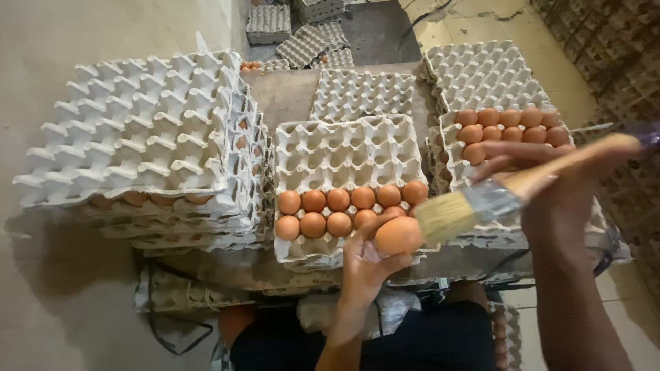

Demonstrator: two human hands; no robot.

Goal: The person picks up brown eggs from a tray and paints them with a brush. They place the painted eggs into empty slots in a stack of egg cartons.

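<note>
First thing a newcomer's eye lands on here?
Front and centre, the left hand holds up a brown egg while the right hand puts a paintbrush to it. Just behind, the middle tray carries two rows of brown eggs along its near edge. To the left rises a tall stack of grey cartons.

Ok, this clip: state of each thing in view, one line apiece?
Left hand: holds one brown egg.
Right hand: grips a paintbrush, bristles at the held egg.
Middle tray: partly filled, near rows only.
Right tray: partly filled.
Left tray stack: top tray empty, eggs in layers beneath.
</note>
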